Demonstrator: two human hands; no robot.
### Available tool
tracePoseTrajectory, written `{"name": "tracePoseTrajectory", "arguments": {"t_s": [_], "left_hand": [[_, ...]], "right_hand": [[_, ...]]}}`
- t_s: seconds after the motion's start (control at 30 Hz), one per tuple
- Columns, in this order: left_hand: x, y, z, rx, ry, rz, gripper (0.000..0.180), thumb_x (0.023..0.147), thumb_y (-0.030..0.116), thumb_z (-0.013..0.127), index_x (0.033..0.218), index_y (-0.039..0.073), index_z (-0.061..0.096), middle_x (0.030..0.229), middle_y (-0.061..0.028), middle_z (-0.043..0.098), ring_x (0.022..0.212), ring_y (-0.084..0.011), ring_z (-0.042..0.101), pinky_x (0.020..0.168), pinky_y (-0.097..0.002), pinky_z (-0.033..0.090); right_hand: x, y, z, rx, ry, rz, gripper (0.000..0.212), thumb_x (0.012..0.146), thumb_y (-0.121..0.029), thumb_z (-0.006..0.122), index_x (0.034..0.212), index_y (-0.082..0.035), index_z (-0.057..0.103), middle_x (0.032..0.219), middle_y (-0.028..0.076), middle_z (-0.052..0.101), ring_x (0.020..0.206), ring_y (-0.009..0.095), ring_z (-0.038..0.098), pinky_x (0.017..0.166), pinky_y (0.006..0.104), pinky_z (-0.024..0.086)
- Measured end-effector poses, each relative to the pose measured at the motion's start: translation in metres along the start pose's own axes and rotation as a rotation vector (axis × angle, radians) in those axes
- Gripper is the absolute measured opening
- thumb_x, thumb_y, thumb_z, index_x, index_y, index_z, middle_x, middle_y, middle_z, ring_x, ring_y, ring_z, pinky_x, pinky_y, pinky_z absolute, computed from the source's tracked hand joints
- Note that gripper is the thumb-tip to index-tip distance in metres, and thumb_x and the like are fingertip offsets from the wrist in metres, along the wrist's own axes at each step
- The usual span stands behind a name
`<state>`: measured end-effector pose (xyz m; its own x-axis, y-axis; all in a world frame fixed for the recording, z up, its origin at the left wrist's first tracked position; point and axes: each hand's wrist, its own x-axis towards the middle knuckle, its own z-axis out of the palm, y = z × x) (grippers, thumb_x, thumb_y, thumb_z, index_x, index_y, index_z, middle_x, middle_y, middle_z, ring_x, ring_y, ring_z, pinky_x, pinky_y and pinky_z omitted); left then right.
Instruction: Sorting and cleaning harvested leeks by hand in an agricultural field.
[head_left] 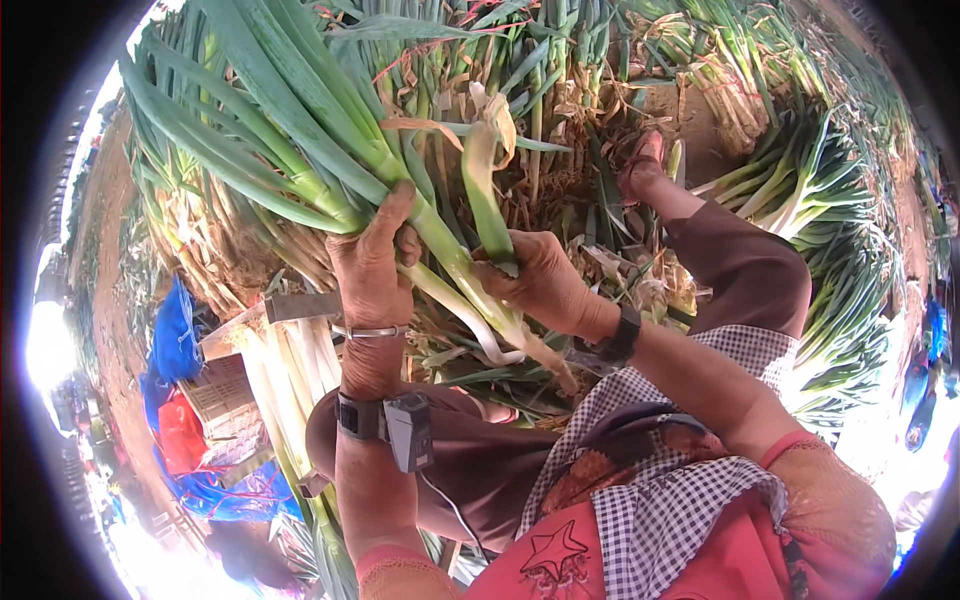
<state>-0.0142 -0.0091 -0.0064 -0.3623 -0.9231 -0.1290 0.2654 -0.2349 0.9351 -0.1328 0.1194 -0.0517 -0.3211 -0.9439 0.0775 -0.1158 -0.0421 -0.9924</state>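
Observation:
My left hand is closed round a few large green onions. Their broad green leaves fan out to the upper left, and their pale stalks point toward the lower right. My right hand grips a torn outer leaf with a dry yellowish tip, which stands up from my fingers close beside the stalks. One white stalk end curls below the held onions, and a brownish root end shows just under my right hand. Where the torn leaf meets the stalk is hidden by my fingers.
Bundled green onions stand along the back, with more bundles at left. Loose onions lie piled at right. By my left forearm, white stalks rest on a wooden frame, near a crate, a blue bag and red plastic.

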Motion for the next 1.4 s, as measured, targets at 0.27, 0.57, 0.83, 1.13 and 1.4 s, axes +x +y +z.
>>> {"name": "tracePoseTrajectory", "arguments": {"t_s": [0.27, 0.57, 0.83, 1.13, 1.4], "left_hand": [[-0.003, 0.003, -0.006, 0.016, -0.039, -0.026, 0.027, 0.079, 0.008, 0.077, 0.101, 0.008, 0.062, 0.08, 0.0002, 0.061, 0.051, -0.0072, 0.05, 0.043, -0.0212, 0.036], [0.0, 0.008, -0.009, -0.106, -0.013, 0.013, 0.026, 0.078, 0.012, 0.079, 0.098, 0.008, 0.063, 0.078, -0.0002, 0.062, 0.051, -0.0082, 0.051, 0.042, -0.0205, 0.036], [0.018, 0.03, -0.045, -0.013, 0.221, 0.241, 0.027, 0.077, 0.014, 0.081, 0.095, 0.004, 0.063, 0.071, -0.0006, 0.058, 0.053, -0.0083, 0.05, 0.044, -0.0212, 0.039], [0.024, 0.042, -0.067, -0.055, 0.413, 0.297, 0.029, 0.079, 0.015, 0.079, 0.1, 0.003, 0.062, 0.083, -0.0042, 0.061, 0.056, -0.0099, 0.051, 0.046, -0.0237, 0.044], [0.017, 0.045, -0.057, -0.211, 0.228, 0.169, 0.031, 0.081, 0.014, 0.078, 0.103, 0.006, 0.059, 0.082, -0.0011, 0.056, 0.062, -0.0089, 0.047, 0.051, -0.0233, 0.04]], "right_hand": [[-0.009, 0.011, 0.003, -0.047, 0.019, 0.058, 0.013, 0.092, -0.01, 0.06, 0.093, 0.002, 0.065, 0.071, 0.001, 0.057, 0.067, 0.006, 0.05, 0.062, 0.0255, 0.047], [-0.02, 0.048, -0.011, 1.087, 0.202, 0.708, 0.019, 0.101, -0.019, 0.044, 0.093, -0.004, 0.053, 0.079, 0.004, 0.059, 0.064, 0.016, 0.056, 0.06, 0.0305, 0.05], [-0.095, 0.153, -0.078, -0.978, -0.598, 0.004, 0.02, 0.089, -0.016, 0.057, 0.104, -0.002, 0.054, 0.092, 0.015, 0.062, 0.077, 0.03, 0.064, 0.067, 0.0385, 0.051], [-0.037, 0.048, -0.079, -0.683, -0.299, -0.058, 0.045, 0.088, -0.013, 0.065, 0.13, -0.005, 0.05, 0.122, 0.018, 0.056, 0.109, 0.027, 0.058, 0.089, 0.0375, 0.049], [0.016, 0.027, -0.012, -0.493, -0.207, -0.077, 0.04, 0.084, -0.018, 0.073, 0.115, -0.003, 0.054, 0.099, 0.016, 0.058, 0.09, 0.033, 0.062, 0.076, 0.0405, 0.049]]}}
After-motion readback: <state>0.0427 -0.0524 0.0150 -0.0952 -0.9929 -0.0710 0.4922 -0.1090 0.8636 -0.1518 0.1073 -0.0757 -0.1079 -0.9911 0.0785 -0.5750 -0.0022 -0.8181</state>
